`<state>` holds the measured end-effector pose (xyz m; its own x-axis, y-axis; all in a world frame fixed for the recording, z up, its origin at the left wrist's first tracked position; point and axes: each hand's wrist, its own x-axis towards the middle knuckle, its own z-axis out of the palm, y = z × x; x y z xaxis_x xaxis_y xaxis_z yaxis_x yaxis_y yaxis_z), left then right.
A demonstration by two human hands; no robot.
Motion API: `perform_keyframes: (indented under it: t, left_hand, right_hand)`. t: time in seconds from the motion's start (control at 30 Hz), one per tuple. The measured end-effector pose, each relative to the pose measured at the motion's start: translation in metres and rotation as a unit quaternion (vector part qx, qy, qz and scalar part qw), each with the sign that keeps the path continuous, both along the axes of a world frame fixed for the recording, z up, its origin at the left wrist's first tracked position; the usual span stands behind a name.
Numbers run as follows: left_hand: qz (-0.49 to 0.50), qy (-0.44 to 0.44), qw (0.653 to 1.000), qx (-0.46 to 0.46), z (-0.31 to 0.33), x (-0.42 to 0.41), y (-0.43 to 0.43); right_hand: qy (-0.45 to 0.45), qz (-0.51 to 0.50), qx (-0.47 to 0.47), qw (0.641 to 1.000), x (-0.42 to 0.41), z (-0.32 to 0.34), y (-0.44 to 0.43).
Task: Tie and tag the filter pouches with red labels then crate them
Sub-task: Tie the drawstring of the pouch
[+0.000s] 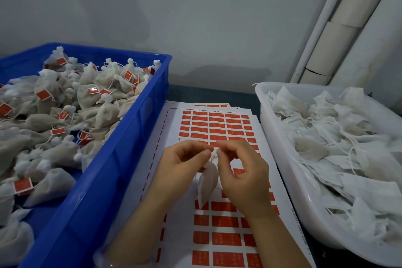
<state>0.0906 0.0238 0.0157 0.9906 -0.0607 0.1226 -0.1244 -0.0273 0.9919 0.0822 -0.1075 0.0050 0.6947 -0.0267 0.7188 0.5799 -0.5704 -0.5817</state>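
Left hand point(185, 156) and right hand point(241, 167) both pinch the top of one small white fabric filter pouch point(207, 183), fingers curled at its neck; pouch hangs above the white sheet of red rectangular labels point(219, 128). Blue plastic crate point(121, 137) of tagged pouches left of sheet; white plastic tray point(280, 137) of untied pouches right.

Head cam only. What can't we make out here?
Head view:
pouch neck and string: hidden behind fingers of left hand and right hand; knot state unclear.
label sheet print: too small, blurred.
blue crate, white tub: cut off by left, right and bottom edges.
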Motion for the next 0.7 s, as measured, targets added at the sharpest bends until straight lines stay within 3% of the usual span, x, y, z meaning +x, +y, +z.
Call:
perform_keyframes:
  t: [0.1,0.47,0.7]
  left_hand:
    - [-0.019,0.013,0.999,0.046,-0.003,0.001,-0.001]
    - [-0.106,0.001,0.986,0.128,-0.002,-0.002,-0.002]
    - [-0.057,-0.040,0.996,0.061,-0.002,-0.003,-0.002]
  right_hand:
    - [-0.003,0.010,0.032,0.999,-0.001,0.003,0.000]
    - [0.141,0.068,0.215,0.964,-0.003,0.011,-0.001]
    - [0.194,0.081,0.237,0.949,0.000,0.010,0.000]
